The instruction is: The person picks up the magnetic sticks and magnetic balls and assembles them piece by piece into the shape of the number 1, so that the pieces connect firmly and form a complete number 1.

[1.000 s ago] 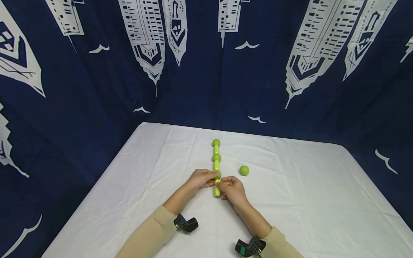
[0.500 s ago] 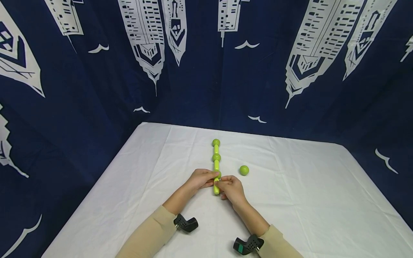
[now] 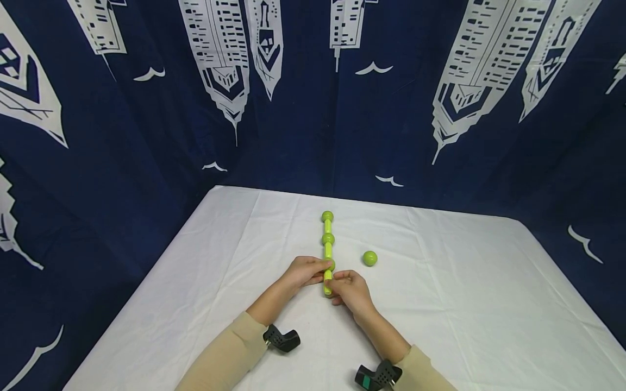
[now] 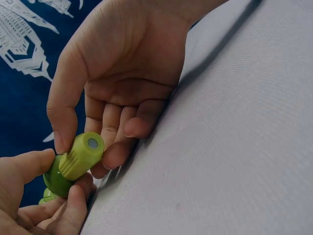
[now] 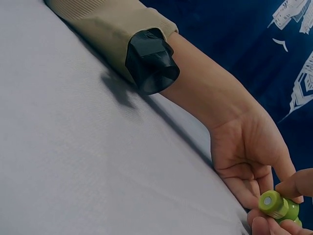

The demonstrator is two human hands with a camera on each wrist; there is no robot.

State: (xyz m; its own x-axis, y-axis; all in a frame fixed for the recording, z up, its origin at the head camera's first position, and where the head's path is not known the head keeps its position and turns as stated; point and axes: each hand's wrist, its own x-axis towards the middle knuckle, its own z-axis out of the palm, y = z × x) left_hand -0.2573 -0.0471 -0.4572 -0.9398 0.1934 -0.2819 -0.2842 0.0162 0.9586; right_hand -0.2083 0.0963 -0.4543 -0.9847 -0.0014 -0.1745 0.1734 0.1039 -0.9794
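A chain of lime-green toy rods point(image 3: 328, 250) and green balls point(image 3: 328, 239) runs straight away from me on the white table. My left hand point(image 3: 303, 270) pinches the nearest ball of the chain point(image 4: 57, 180) between thumb and fingers. Joined to this ball, the nearest rod point(image 4: 83, 155) points towards me; it has ridged sides and a round silver disc in its end. My right hand point(image 3: 354, 291) pinches that rod from the right, thumb on one side and fingers on the other. A loose green ball point(image 3: 369, 258) lies right of the chain.
A white cloth point(image 3: 469, 304) covers the table. Behind and beside it hangs a dark blue curtain point(image 3: 303, 157) with white building and bird prints. Each wrist carries a small black camera point(image 3: 282, 339) at the sleeve cuff.
The near rod's end has shifted slightly away from me and left. My right hand moved slightly forward, then drew back with its grip nearer the rod's end. My left hand stays put.
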